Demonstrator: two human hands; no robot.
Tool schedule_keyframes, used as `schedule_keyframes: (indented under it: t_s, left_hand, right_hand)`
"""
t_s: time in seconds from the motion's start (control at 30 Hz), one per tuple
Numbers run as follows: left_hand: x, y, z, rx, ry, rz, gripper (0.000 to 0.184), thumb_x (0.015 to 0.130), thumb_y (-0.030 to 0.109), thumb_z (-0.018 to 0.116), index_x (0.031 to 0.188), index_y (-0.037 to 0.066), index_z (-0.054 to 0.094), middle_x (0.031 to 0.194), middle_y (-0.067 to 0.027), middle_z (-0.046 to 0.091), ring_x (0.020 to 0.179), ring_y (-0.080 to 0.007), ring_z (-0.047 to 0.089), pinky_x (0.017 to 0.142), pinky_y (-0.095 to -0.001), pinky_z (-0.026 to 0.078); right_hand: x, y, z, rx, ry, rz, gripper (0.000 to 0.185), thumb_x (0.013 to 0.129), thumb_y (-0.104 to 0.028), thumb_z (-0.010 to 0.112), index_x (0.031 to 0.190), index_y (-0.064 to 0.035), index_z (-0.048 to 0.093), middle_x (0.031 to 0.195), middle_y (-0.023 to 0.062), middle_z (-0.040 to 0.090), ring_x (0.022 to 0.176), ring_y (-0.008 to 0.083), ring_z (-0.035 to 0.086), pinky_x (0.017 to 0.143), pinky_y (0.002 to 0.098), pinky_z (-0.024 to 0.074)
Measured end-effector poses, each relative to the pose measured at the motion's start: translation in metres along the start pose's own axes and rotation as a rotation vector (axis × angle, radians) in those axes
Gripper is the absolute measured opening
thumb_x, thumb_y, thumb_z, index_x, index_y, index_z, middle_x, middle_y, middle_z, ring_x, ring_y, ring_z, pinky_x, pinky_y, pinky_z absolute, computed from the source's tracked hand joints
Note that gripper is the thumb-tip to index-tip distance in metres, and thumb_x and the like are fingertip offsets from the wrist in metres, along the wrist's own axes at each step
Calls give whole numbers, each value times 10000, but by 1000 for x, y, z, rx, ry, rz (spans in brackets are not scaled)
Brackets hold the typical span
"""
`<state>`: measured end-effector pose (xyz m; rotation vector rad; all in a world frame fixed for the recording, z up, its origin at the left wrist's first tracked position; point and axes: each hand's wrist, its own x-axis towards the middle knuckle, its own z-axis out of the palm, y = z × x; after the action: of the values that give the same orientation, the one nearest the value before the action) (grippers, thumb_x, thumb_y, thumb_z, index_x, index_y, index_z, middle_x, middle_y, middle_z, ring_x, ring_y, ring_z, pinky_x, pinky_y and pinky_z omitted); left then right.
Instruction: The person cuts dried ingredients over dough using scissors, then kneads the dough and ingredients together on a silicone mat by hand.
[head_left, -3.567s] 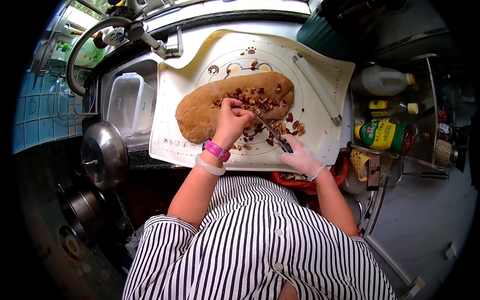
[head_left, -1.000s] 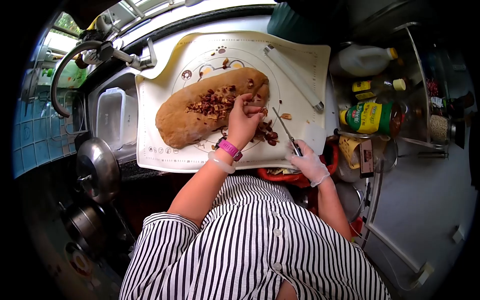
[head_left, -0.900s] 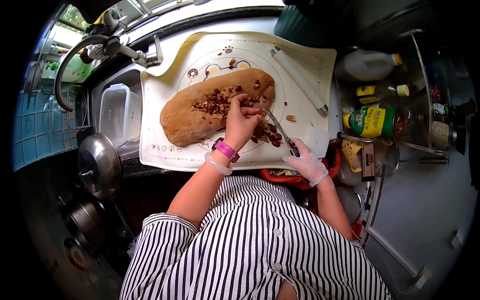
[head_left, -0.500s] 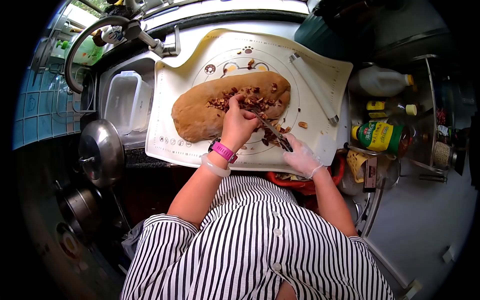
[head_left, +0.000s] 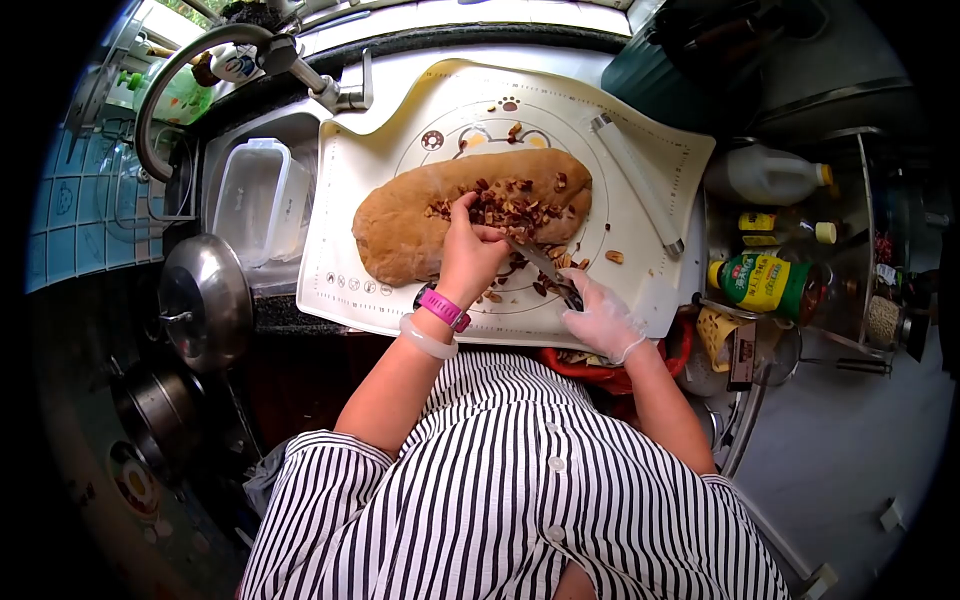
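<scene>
A long flat piece of brown dough [head_left: 400,225] lies on a cream baking mat [head_left: 345,240], with chopped nuts [head_left: 515,210] over its middle and right part. My left hand [head_left: 472,250], bare with a pink watch band, is pinched above the dough's near edge; what its fingertips hold is too small to make out. My right hand [head_left: 602,318], in a clear glove, is closed on the dark handles of scissors [head_left: 540,262]. Their blades point up and left to my left fingertips. Nut pieces lie under and beside the blades, and one nut [head_left: 614,257] lies apart to the right.
A white rolling pin [head_left: 640,185] lies at the mat's right. On the left are a clear plastic box [head_left: 250,205] in the sink, a curved faucet [head_left: 160,95] and a metal lid [head_left: 205,305]. Several bottles, one green and yellow [head_left: 765,285], stand at the right.
Several whole nuts near the scissors in the earliest frame are fewer now, and a single nut lies apart. The blades, away from my left fingers a second ago, are at them now. The view has shifted.
</scene>
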<state>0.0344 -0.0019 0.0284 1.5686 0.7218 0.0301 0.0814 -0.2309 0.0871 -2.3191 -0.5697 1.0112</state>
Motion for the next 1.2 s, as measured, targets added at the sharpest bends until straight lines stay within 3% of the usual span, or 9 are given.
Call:
schedule_keyframes:
  t_s: [0.17, 0.4, 0.6, 0.67, 0.7, 0.83, 0.93, 1.03, 1.2]
  left_hand:
    - [-4, 13, -6, 170, -65, 8, 876, 787, -35, 705, 1546, -16, 269, 770, -113, 705, 710, -209, 694, 718, -329, 564]
    - [-7, 26, -14, 212, -113, 37, 982, 791, -69, 698, 1589, -19, 129, 761, -94, 697, 701, -169, 689, 689, -306, 575]
    - [-13, 38, -18, 357, 40, 140, 737, 824, 1, 741, 1481, 51, 414, 732, -76, 683, 675, -203, 681, 650, -339, 543]
    - [-15, 44, -20, 556, 121, 265, 396, 868, 44, 688, 1247, 85, 582, 799, -141, 713, 769, -384, 692, 701, -469, 535]
    - [-16, 39, -17, 520, 155, 390, 269, 841, 0, 652, 1091, 98, 647, 881, -132, 687, 836, -391, 664, 702, -482, 523]
    - [-22, 26, 5, 762, 166, 705, 294, 749, -28, 649, 1007, 106, 697, 1042, -122, 625, 942, -342, 631, 756, -448, 524]
    - [-26, 16, 45, 767, 29, 823, 247, 788, 46, 685, 1030, 94, 698, 969, -109, 613, 886, -316, 609, 732, -437, 506]
    - [-20, 9, 90, 755, -208, 877, 284, 830, 196, 750, 1080, 72, 695, 960, -93, 599, 946, -299, 595, 784, -407, 506]
    - [2, -9, 148, 864, -254, 1010, 272, 838, 149, 653, 1097, 84, 702, 981, -79, 611, 958, -268, 595, 802, -393, 498]
  right_hand:
    - [3, -5, 4, -69, -19, 37, 600, 854, -247, 633, 1405, -55, 491, 1194, 268, 673, 1137, 438, 632, 1006, 464, 487]
    - [2, -12, 1, -39, -66, 45, 416, 851, -222, 642, 1217, -32, 582, 1131, 267, 680, 1083, 454, 630, 944, 498, 499]
    - [6, 3, 11, 115, -16, 68, 449, 863, -236, 655, 1264, -42, 600, 1066, 229, 701, 1020, 407, 664, 909, 452, 514]
    - [7, 15, 15, 226, 16, 69, 474, 871, -245, 659, 1297, -46, 598, 1059, 209, 709, 1002, 380, 677, 903, 431, 515]
    - [6, 21, 14, 300, 62, 34, 493, 877, -246, 664, 1322, -46, 591, 1008, 164, 704, 947, 316, 671, 870, 398, 516]
    - [-15, 28, -13, 541, 86, 177, 468, 883, -203, 670, 1315, -40, 598, 868, 35, 639, 786, 140, 600, 736, 306, 500]
    - [-34, 48, -15, 745, 199, 136, 417, 890, -144, 641, 1301, -74, 630, 817, -37, 518, 684, 47, 469, 617, 224, 401]
    - [-52, 66, -15, 757, 250, 185, 427, 878, -127, 646, 1300, -67, 625, 819, -41, 528, 678, 51, 485, 626, 224, 409]
    - [-78, 90, -5, 818, 304, 225, 446, 880, -129, 675, 1319, -83, 612, 805, -44, 539, 691, 65, 513, 639, 242, 439]
